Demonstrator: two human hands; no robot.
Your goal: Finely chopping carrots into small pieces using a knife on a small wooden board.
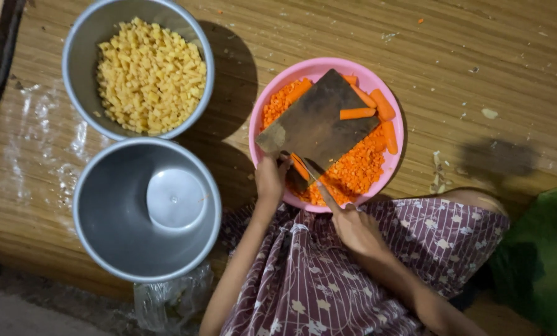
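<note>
A crumpled clear plastic bag (169, 298) lies at the near edge of the wooden floor (477, 56), just below the empty steel pot (146, 210); it carries no label that can be made out. Beyond that pot stands a second steel bowl (138, 67) filled with pale yellow diced pieces (149, 74), the two rims almost touching. To their right sits a pink bowl (326, 134) with a dark wooden cutting board (316, 124) laid across it, tilted over a heap of finely diced carrot (353, 168). Several whole carrot sticks (378, 115) lie on the board's far corner and along the bowl's right rim. The left hand (271, 179) has its grip closed on a carrot piece (299, 167) at the near edge of the board, fingertips pressing it down. The right hand (353, 224) is clenched around the handle of a knife (313, 174), whose blade seems to rest against that carrot piece, though the dim light blurs the contact. Both forearms reach out over a lap in purple flowered cloth (365, 267). A green cloth (540, 261) fills the lower right corner. Open floor stretches to the right of and beyond the pink bowl, dotted with small scraps and peelings (439, 174)
</note>
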